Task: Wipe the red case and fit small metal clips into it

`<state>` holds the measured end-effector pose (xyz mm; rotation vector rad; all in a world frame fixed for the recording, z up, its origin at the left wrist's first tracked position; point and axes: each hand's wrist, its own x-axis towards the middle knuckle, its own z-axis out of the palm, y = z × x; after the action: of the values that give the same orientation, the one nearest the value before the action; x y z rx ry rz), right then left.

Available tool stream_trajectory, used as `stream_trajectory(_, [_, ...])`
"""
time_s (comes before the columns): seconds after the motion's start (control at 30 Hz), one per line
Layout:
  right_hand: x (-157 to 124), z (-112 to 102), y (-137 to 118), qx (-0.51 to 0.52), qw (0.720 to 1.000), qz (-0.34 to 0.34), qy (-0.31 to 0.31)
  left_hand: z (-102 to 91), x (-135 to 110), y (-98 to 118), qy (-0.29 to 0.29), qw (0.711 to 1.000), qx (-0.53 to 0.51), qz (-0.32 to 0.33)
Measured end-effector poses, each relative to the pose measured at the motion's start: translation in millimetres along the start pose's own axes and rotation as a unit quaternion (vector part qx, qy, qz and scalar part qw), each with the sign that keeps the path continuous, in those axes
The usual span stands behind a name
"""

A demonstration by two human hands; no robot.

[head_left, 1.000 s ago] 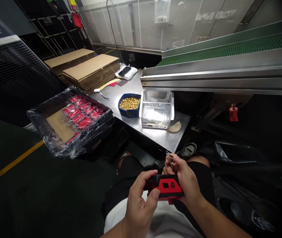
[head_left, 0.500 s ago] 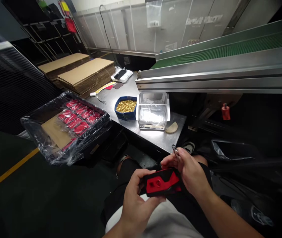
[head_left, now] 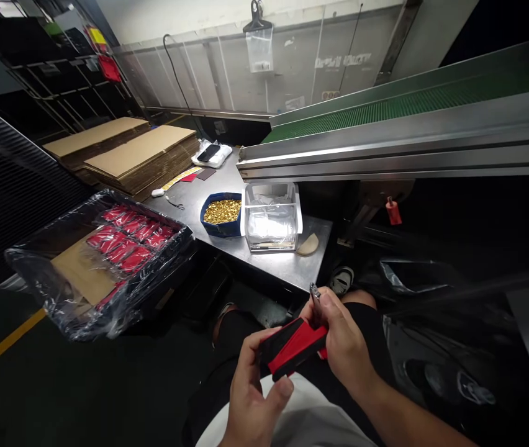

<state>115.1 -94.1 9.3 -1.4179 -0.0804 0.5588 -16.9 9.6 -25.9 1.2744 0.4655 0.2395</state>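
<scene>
- Here's the left hand (head_left: 250, 397), fingers curled around a red-and-black moulded piece (head_left: 292, 344), gripping it firmly from below, out in front of the person's lap.
- The right hand (head_left: 343, 347) comes in at the piece's far end, fingers and thumb pinched together on a small metal hand tool (head_left: 314, 295), its tip poking up above the knuckles. Its exact type is too small to call.
- The piece sits tilted between both hands, right over the black shorts (head_left: 339, 335) and a white cloth (head_left: 302, 413).
- Up ahead, on the stainless steel table (head_left: 287, 270), a blue tray (head_left: 213, 228) is heaped with small brass parts (head_left: 221, 211).
- Right beside it stands a clear plastic bin (head_left: 271, 217) holding film bags.
- To the left, a black crate (head_left: 171, 248) wrapped in clear plastic film (head_left: 36, 292) shows rows of red packs (head_left: 127, 236) on brown card.
- Behind that, stacks of flattened cardboard (head_left: 141, 152) lie at the table's far end.
- Running overhead on the right, a green belt conveyor (head_left: 385, 112) with a metal side rail (head_left: 385, 155) passes just beyond the table.
</scene>
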Motion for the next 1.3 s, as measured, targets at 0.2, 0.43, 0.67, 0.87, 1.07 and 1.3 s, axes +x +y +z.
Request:
stream_trajectory(0.2, [4, -4, 7, 0.016, 1.000, 0.023, -0.007, -3.7, 0, -2, -0.027, 1.000, 0.007, 0.003])
stream_trajectory(0.43, [6, -5, 12, 0.017, 0.999, 0.033, -0.006, -9.5, -1, -12, -0.034, 0.999, -0.008, -0.002])
stream_trajectory(0.67, [8, -5, 13, 0.026, 0.999, 0.027, -0.013, -5.8, -3, -5, -0.046, 0.997, -0.057, -0.017])
stream_trajectory(0.87, [7, -5, 14, 0.021, 1.000, 0.010, -0.015, -6.5, -6, -5, -0.038, 0.997, -0.050, -0.033])
stream_trajectory(1.07, [5, -9, 11, 0.021, 0.999, 0.011, -0.024, -10.1, -5, 1, -0.074, 0.997, 0.003, 0.020])
stream_trajectory(1.3, [6, -11, 13, 0.035, 0.999, 0.012, -0.037, -20.2, 1, 1, -0.054, 0.997, -0.062, -0.001])
